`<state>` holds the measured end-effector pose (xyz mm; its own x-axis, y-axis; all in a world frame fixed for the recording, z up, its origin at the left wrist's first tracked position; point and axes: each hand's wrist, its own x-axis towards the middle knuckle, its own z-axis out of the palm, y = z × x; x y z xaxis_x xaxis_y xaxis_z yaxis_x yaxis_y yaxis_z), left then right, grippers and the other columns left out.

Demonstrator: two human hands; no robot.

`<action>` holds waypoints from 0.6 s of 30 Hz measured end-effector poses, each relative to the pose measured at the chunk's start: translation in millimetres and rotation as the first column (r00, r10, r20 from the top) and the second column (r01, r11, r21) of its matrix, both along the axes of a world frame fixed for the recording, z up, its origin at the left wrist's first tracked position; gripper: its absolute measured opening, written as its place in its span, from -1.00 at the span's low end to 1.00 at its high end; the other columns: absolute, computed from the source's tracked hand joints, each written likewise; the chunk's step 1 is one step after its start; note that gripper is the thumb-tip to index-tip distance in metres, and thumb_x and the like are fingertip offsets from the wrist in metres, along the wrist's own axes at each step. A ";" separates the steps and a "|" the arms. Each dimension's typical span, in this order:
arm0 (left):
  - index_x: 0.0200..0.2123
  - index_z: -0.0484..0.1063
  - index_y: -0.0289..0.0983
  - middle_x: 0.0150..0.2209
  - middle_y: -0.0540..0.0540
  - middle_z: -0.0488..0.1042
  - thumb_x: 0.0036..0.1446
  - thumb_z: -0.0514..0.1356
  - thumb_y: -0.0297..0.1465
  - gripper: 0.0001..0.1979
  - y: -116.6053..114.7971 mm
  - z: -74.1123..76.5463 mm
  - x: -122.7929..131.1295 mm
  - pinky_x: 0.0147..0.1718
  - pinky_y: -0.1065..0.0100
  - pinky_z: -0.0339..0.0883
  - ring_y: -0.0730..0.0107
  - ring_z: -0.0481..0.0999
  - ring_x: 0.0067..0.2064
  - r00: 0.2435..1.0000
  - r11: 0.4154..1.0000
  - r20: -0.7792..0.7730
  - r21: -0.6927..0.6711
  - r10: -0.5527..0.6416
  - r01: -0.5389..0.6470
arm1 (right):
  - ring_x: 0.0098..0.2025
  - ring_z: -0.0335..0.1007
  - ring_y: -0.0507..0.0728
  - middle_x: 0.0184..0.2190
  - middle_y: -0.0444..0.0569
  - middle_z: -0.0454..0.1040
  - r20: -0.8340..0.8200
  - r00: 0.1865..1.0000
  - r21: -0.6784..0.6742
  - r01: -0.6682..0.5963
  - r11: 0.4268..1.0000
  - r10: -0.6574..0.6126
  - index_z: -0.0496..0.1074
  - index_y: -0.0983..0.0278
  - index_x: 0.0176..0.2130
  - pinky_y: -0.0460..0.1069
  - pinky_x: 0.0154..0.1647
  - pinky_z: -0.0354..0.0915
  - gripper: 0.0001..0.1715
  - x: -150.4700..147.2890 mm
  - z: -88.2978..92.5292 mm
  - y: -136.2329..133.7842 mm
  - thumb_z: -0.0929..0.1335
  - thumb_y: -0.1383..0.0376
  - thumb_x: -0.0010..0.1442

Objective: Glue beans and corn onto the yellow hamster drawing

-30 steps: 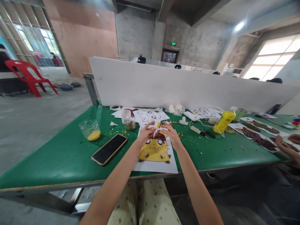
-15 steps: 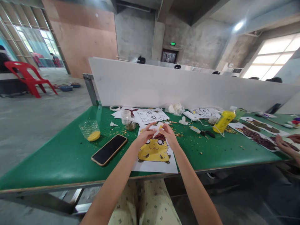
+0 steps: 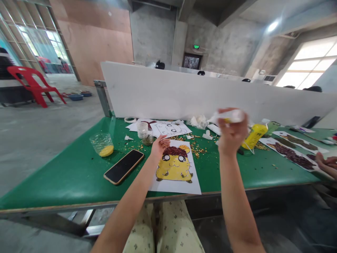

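Raised over the right part of the table, my right hand (image 3: 231, 135) grips a small white glue bottle (image 3: 233, 115), blurred by motion. My left hand (image 3: 159, 147) holds nothing; its fingers are loosely apart at the upper left edge of the hamster picture (image 3: 173, 168). That sheet lies flat before me, its hamster filled in yellow with a dark red patch on the head and one yellow ear. Just behind my left hand stand clear plastic cups (image 3: 146, 135). Grains (image 3: 198, 149) are scattered right of the sheet.
A phone (image 3: 124, 166) and a clear cup with yellow grains (image 3: 102, 146) are at left. Outline drawings (image 3: 171, 128) lie at the back under a white partition (image 3: 184, 95). A yellow bottle (image 3: 255, 136) stands at right, near another person's hands (image 3: 326, 165) and seed pictures (image 3: 292, 156).
My right hand has lifted away to the right with the glue bottle, leaving my left hand, which has moved slightly left. More of the hamster's head shows now.
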<state>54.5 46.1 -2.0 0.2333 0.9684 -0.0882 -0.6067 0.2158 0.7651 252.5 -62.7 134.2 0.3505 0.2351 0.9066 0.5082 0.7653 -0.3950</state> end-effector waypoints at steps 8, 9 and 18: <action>-0.35 0.41 -0.34 -0.56 -0.04 0.45 -0.04 0.16 -0.41 -0.85 -1.7 -0.7 2.2 -0.45 0.41 0.31 0.49 0.42 -0.53 1.000 1.000 0.021 -0.011 0.013 -0.013 | -0.46 0.33 0.13 -0.52 -0.09 0.44 0.124 0.990 -0.489 0.006 0.872 0.062 0.43 0.22 -0.39 0.04 -0.31 0.27 -0.65 -23.3 -96.3 10.9 0.47 0.09 -0.17; -0.35 0.41 -0.34 -0.56 -0.04 0.45 -0.04 0.15 -0.41 -0.85 -1.7 -1.0 3.0 -0.45 0.41 0.31 0.49 0.42 -0.53 1.000 1.000 0.018 -0.009 0.010 -0.009 | -0.38 0.36 0.15 -0.44 -0.07 0.47 0.110 0.988 -0.575 -0.023 0.818 0.105 0.44 0.22 -0.32 0.05 -0.25 0.26 -0.64 -27.9 -108.4 13.3 0.46 0.11 -0.14; -0.28 0.41 -0.31 -0.47 -0.03 0.47 -0.13 0.26 -0.40 -0.74 -9.4 4.2 5.6 -0.37 0.42 0.30 0.47 0.46 -0.43 0.989 0.988 -0.108 0.101 -0.106 0.117 | -0.18 0.39 0.16 -0.26 -0.04 0.47 -0.371 0.875 -0.619 -0.482 0.620 0.311 0.32 0.20 -0.21 0.01 -0.21 0.32 -0.58 -37.8 -134.0 42.4 0.36 0.04 -0.03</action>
